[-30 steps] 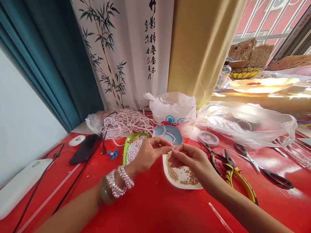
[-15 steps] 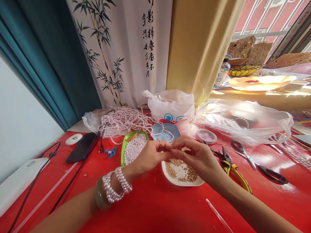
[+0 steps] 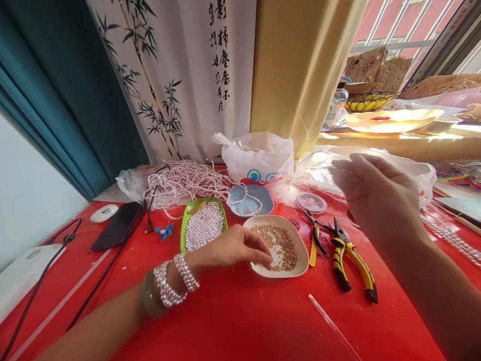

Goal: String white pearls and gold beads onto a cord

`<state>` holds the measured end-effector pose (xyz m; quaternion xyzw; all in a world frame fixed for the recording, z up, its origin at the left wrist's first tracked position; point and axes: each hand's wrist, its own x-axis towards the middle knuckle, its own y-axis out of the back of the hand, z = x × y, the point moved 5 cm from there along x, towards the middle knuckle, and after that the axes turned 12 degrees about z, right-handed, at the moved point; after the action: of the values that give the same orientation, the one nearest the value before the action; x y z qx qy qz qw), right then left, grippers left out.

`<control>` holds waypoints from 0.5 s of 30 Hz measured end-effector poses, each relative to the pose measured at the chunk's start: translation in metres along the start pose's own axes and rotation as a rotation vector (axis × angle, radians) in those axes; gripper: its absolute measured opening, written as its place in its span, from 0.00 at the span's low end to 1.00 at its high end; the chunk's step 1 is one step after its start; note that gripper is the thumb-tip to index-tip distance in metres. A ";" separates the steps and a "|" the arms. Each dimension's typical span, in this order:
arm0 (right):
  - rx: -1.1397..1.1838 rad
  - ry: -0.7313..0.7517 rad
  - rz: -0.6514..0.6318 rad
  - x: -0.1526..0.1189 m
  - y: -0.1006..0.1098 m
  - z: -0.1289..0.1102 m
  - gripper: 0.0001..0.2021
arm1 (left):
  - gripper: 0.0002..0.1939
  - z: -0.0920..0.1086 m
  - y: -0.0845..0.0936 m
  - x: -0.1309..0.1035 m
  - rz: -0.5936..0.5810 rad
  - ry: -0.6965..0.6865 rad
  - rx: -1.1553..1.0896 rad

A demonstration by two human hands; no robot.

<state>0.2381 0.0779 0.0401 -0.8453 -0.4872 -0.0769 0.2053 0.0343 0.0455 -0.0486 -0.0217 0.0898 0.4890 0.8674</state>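
Observation:
My left hand (image 3: 240, 246), with a ring and pearl bracelets (image 3: 175, 282) at the wrist, is over the left side of a white dish (image 3: 300, 271) of gold beads (image 3: 287, 248). Its thumb and fingers are pinched together; whatever they hold is too small to make out. Raised at the right, above the scissors and near the plastic bag, is my right hand (image 3: 379, 195), its fingers smeared by motion. A green dish (image 3: 183, 235) of white pearls (image 3: 205, 225) lies left of the white one, and a blue dish (image 3: 267, 200) with a pearl strand stands behind.
Yellow-black pliers (image 3: 353, 255) and smaller pliers (image 3: 316, 233) lie right of the dishes. Pearl strands (image 3: 188, 183) and plastic bags (image 3: 259, 155) are at the back. A phone (image 3: 117, 226), cables and a blue flower-like piece (image 3: 164, 231) lie left.
My hands have parted. The right hand has risen away to the right and the left has lowered to the gold beads, uncovering the white dish and smaller pliers. The view has shifted slightly.

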 end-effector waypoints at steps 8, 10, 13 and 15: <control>-0.494 0.291 -0.028 -0.011 -0.010 0.002 0.11 | 0.08 0.006 0.013 0.002 0.231 0.001 -0.303; -0.554 0.136 -0.413 -0.035 -0.033 0.013 0.05 | 0.08 0.009 0.019 0.002 0.310 -0.032 -0.394; -0.494 -0.220 -0.870 -0.079 -0.053 0.026 0.11 | 0.07 0.011 0.026 0.002 0.391 -0.075 -0.502; -0.442 -0.343 -0.927 -0.094 -0.058 0.030 0.10 | 0.07 0.012 0.030 0.002 0.430 -0.088 -0.550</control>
<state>0.1380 0.0420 -0.0021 -0.5651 -0.8079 -0.1209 -0.1155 0.0112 0.0638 -0.0361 -0.2141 -0.0800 0.6668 0.7093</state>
